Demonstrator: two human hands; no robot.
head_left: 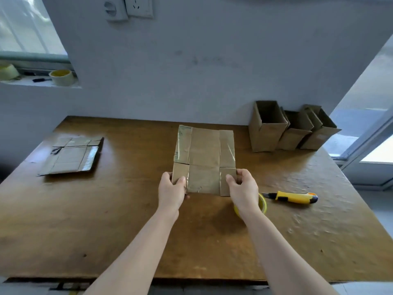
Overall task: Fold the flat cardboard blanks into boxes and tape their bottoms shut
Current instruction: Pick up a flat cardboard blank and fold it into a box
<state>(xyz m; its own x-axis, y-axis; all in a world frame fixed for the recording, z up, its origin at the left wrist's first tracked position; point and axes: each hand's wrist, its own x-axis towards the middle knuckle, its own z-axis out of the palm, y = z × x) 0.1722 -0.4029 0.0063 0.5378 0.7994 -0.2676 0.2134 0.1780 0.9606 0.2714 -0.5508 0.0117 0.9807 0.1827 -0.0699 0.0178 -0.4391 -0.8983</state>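
A flat brown cardboard blank (204, 158) with old clear tape strips lies at the middle of the wooden table (106, 220). My left hand (172, 189) grips its near left corner, thumb on top. My right hand (242, 188) grips its near right corner the same way. A stack of more flat blanks (72, 155) lies at the table's far left. Three folded, open-topped boxes (291, 128) stand in a row at the far right against the wall. A yellow tape roll (262, 204) sits just under my right wrist, partly hidden.
A yellow and black utility knife (295, 197) lies right of the tape roll. Two more tape rolls (61, 77) and a dark marker sit on the window ledge at the upper left. A grey wall backs the table. A glass door stands at right.
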